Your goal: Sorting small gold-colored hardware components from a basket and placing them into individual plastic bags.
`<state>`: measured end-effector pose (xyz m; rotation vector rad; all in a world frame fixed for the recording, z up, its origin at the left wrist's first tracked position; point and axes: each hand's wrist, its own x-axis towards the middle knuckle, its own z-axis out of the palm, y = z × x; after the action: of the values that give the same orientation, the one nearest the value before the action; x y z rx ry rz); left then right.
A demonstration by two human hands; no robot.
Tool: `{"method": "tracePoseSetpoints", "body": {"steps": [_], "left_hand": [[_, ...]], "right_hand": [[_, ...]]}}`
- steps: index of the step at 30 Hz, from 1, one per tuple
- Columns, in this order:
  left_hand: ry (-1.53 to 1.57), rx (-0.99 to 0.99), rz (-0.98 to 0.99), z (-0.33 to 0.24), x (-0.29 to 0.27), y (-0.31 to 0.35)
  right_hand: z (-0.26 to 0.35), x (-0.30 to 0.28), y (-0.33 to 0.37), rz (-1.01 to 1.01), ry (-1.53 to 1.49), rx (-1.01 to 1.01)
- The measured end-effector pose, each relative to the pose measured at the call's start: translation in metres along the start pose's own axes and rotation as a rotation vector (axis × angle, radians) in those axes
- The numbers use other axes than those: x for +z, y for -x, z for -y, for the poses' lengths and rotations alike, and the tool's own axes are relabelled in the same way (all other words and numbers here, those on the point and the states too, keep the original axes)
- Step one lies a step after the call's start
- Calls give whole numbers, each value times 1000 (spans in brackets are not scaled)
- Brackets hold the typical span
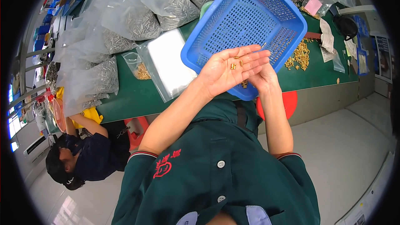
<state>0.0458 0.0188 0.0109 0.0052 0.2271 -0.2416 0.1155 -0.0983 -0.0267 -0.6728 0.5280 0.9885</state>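
My left hand (227, 68) is palm up over the near part of a blue plastic basket (192, 41), its fingers stretched out flat. Several small brass-coloured cylindrical pieces (233, 66) lie loose on its palm and fingers. Close behind and under those fingers is my right hand (265, 78), whose own fingers are mostly hidden, so what it holds does not show. More brass-coloured pieces (244, 83) show just below the hands, at the basket's near corner. The basket has perforated walls and base and sits tilted at the near edge of the green table (125, 104).
Clear bags of silvery metal pieces (141, 23) crowd the left and back. A stack of white plastic bags (168, 58) and a small bag of brass pieces (142, 71) lie left of the basket. A loose brass pile (301, 56) is at right. A co-worker (89, 154) sits at left.
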Motion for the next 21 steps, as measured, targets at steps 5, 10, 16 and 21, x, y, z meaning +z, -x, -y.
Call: {"method": "tracePoseSetpoints", "body": {"steps": [5, 10, 16, 21], "left_hand": [[89, 180, -153, -7, -20, 3], [77, 247, -342, -3, -16, -6], [68, 215, -181, -4, -16, -6], [64, 305, -195, -28, -3, 32]], "right_hand": [[11, 6, 11, 13, 161, -235], [11, 31, 33, 242, 448, -219], [6, 38, 32, 294, 494, -218], [19, 30, 29, 217, 419, -293]]}}
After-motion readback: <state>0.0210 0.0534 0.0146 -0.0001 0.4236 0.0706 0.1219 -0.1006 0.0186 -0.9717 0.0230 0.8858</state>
